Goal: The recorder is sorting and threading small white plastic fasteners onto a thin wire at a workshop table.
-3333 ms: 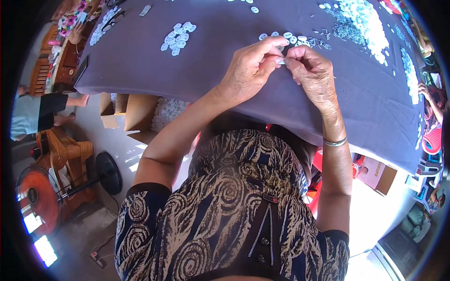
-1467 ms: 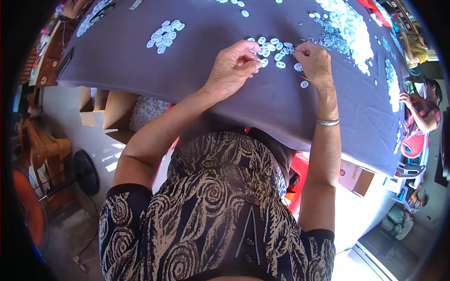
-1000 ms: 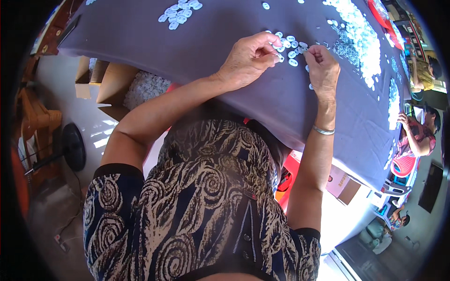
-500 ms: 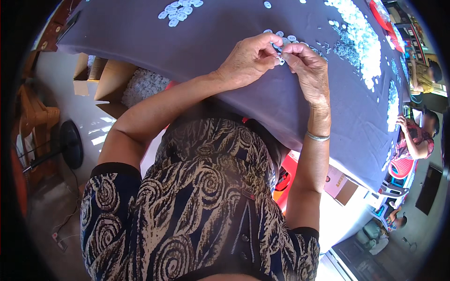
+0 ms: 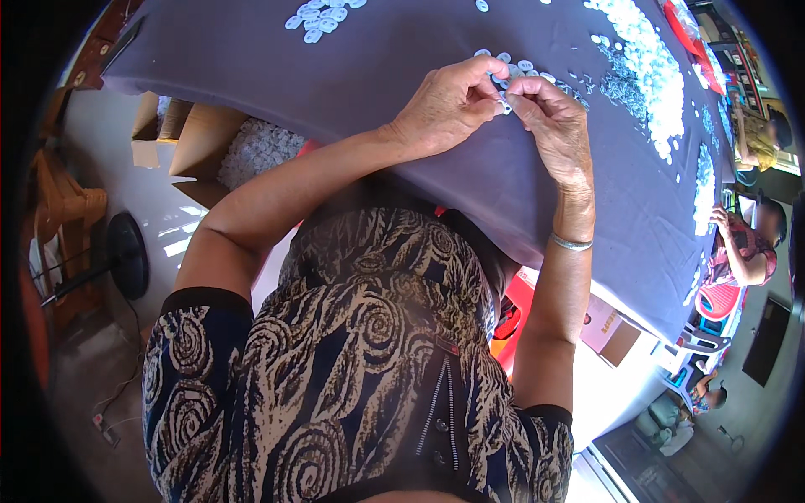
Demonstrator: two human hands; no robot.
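Note:
Above the near edge of the cloth-covered table, my two hands meet fingertip to fingertip. Between the thumb and fingers of my left hand [image 5: 444, 109] is a small white plastic piece [image 5: 506, 107], partly hidden by the fingers. My right hand [image 5: 558, 138] is pinched closed against the same spot; whatever its fingertips hold is too small to make out. Just beyond the hands lie several white oval discs [image 5: 524, 66], along with small dark metal bits [image 5: 579, 85].
A big heap of white pieces [image 5: 665, 92] spreads at the right beside a scatter of metal parts [image 5: 622, 90]. Another group of white discs [image 5: 312, 23] lies far left. A cardboard box [image 5: 205, 142] of white pieces stands left, near a black fan [image 5: 127, 256]. A co-worker [image 5: 738, 251] sits at right.
My hands hold nearly the same pose, still together at the white piece, with only slight finger movement. The whole view has shifted a little.

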